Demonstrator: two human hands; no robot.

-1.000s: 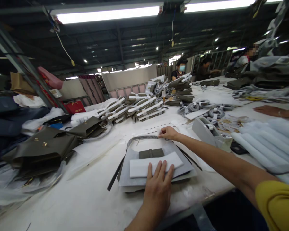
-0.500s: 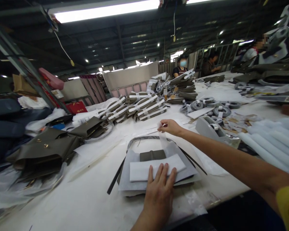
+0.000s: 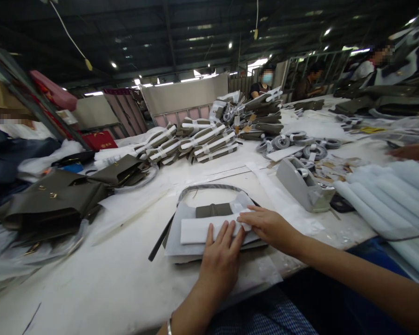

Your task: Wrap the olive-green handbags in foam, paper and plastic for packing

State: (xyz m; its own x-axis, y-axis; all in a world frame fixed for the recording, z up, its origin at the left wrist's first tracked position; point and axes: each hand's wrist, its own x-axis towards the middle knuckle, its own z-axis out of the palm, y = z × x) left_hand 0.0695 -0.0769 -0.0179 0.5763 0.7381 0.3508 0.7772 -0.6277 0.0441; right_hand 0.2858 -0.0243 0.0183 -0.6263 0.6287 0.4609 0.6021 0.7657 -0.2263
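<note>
A dark olive leather bag lies flat before me, covered by a translucent white sheet [image 3: 176,239]. Its olive flap or tab [image 3: 213,210] shows through the middle. Across it lies a folded white foam strip [image 3: 194,231]. My left hand [image 3: 220,256] rests on the strip with fingers spread, holding nothing. From the right, my right hand [image 3: 274,229] lies with fingers stretched over the strip's right end, beside the left fingertips. A dark strap [image 3: 209,187] arches behind the bag, and a strap end [image 3: 160,239] sticks out left.
A grey tape dispenser [image 3: 302,186] stands right of the bag, near rolled white foam sheets [image 3: 373,200]. Wrapped olive pieces [image 3: 202,144] are piled behind. Olive bags [image 3: 52,197] lie left. Another person's hand [image 3: 410,152] reaches in at far right; other people sit beyond.
My right hand has come down from behind the bag, where it held up a clear strip, onto the foam strip's right end. My left hand stays on the foam. The view has shifted slightly.
</note>
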